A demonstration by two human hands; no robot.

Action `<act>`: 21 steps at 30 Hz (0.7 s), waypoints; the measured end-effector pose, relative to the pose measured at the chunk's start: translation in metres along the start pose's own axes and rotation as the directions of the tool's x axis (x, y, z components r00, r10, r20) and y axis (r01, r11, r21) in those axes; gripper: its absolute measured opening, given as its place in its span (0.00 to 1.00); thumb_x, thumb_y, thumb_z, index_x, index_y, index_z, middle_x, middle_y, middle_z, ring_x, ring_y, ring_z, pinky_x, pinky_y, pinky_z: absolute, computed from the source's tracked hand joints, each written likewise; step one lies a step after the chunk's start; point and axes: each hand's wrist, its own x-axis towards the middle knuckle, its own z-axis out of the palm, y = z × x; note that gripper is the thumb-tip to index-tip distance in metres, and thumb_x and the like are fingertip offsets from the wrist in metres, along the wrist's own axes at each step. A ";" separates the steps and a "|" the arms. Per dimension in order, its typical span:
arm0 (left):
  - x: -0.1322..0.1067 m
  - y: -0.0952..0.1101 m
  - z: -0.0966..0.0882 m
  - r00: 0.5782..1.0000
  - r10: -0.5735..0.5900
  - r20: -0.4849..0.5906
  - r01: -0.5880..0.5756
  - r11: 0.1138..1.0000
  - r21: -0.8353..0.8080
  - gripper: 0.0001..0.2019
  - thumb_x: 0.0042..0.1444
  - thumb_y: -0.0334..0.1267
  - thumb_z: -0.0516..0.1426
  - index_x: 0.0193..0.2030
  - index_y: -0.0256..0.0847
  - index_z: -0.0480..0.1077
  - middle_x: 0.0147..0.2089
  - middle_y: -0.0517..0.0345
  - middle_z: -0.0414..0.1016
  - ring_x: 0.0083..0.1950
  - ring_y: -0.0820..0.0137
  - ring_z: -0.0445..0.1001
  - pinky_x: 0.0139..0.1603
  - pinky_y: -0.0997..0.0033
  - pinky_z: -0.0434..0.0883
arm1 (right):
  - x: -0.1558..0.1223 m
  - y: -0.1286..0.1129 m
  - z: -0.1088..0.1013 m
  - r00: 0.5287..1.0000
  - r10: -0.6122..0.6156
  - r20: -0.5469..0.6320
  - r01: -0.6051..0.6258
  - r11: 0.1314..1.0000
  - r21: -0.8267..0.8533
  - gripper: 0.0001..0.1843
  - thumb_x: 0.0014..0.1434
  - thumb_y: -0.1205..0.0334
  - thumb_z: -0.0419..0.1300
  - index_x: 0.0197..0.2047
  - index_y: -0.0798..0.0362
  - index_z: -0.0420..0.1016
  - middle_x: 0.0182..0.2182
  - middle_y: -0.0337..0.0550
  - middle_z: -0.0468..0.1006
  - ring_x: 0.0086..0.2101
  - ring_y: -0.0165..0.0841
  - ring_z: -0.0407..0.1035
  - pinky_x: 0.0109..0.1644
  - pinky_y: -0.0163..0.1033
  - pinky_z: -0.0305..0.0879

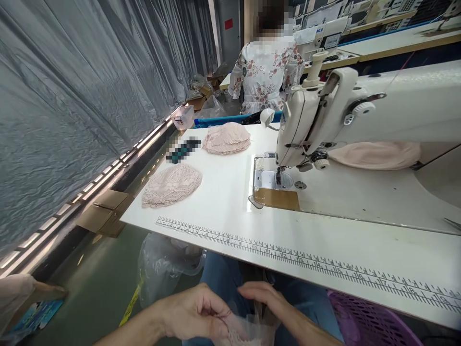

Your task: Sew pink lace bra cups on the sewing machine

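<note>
Grip: my left hand is curled closed on a pale pink lace piece, thumb and fingers pinching its edge.
Other hand: my right hand lies over the top of the same lace piece, fingers stretched towards the left hand; I cannot tell whether it pinches or only touches.
Lace piece: it sits low in my lap, below the near edge of the desk, not on it.
Near edge: a printed ruler runs along it.
Left edge: a lace stack lies just inside it; a second stack lies towards the far left corner, well apart from the first.
Right half: a sewing machine stands there, with pink fabric under its arm.
Under the desk: a plastic bag hangs at the left, a purple basket sits at the right beside my knee.
Beyond the far edge: a person in a floral top stands with their back to me.
</note>
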 end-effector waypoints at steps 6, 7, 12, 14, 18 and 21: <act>-0.006 0.001 -0.006 1.000 0.004 -0.004 -0.004 0.997 0.071 0.21 0.55 0.51 0.61 0.47 0.35 0.77 0.44 0.47 0.79 0.44 0.64 0.78 0.44 0.77 0.72 | 0.014 0.012 -0.003 0.980 0.138 0.141 -0.140 0.990 -0.001 0.30 0.41 0.68 0.67 0.51 0.50 0.73 0.43 0.44 0.73 0.44 0.38 0.68 0.46 0.39 0.64; -0.007 0.001 -0.007 1.000 0.001 -0.011 -0.001 0.999 0.052 0.21 0.55 0.50 0.61 0.47 0.34 0.77 0.43 0.46 0.79 0.44 0.63 0.78 0.44 0.76 0.73 | 0.013 0.017 -0.001 0.980 0.170 0.103 -0.170 0.985 -0.016 0.21 0.42 0.67 0.67 0.43 0.51 0.77 0.39 0.42 0.73 0.41 0.36 0.68 0.44 0.38 0.64; -0.008 -0.006 -0.008 0.999 -0.010 -0.048 0.007 0.998 -0.054 0.19 0.54 0.49 0.62 0.45 0.35 0.78 0.43 0.46 0.79 0.45 0.62 0.78 0.48 0.70 0.73 | 0.004 0.029 0.006 0.995 0.097 0.033 -0.097 0.995 0.002 0.08 0.47 0.63 0.66 0.33 0.53 0.75 0.35 0.41 0.74 0.42 0.37 0.67 0.47 0.40 0.60; -0.006 -0.008 -0.007 0.997 -0.019 -0.077 0.012 0.996 -0.085 0.19 0.53 0.50 0.63 0.43 0.34 0.78 0.42 0.46 0.80 0.45 0.62 0.78 0.47 0.70 0.73 | 0.003 0.029 0.007 0.997 0.079 -0.023 -0.079 0.997 0.011 0.10 0.47 0.62 0.66 0.35 0.54 0.75 0.38 0.44 0.74 0.43 0.37 0.68 0.48 0.40 0.61; -0.003 -0.008 -0.005 0.992 -0.044 -0.119 0.033 0.995 -0.097 0.21 0.52 0.51 0.63 0.43 0.34 0.78 0.41 0.46 0.80 0.44 0.63 0.78 0.47 0.70 0.73 | 0.003 0.024 0.008 0.995 0.069 -0.069 -0.069 0.998 -0.008 0.09 0.54 0.57 0.60 0.33 0.54 0.75 0.34 0.45 0.76 0.39 0.37 0.69 0.45 0.41 0.64; 0.005 -0.006 -0.001 0.990 -0.105 -0.095 0.102 0.994 -0.037 0.27 0.42 0.53 0.68 0.45 0.35 0.77 0.41 0.48 0.80 0.43 0.62 0.78 0.46 0.69 0.73 | 0.005 0.018 0.006 0.992 0.122 -0.040 -0.124 0.992 -0.033 0.11 0.55 0.55 0.58 0.34 0.53 0.76 0.36 0.46 0.76 0.41 0.38 0.69 0.45 0.41 0.64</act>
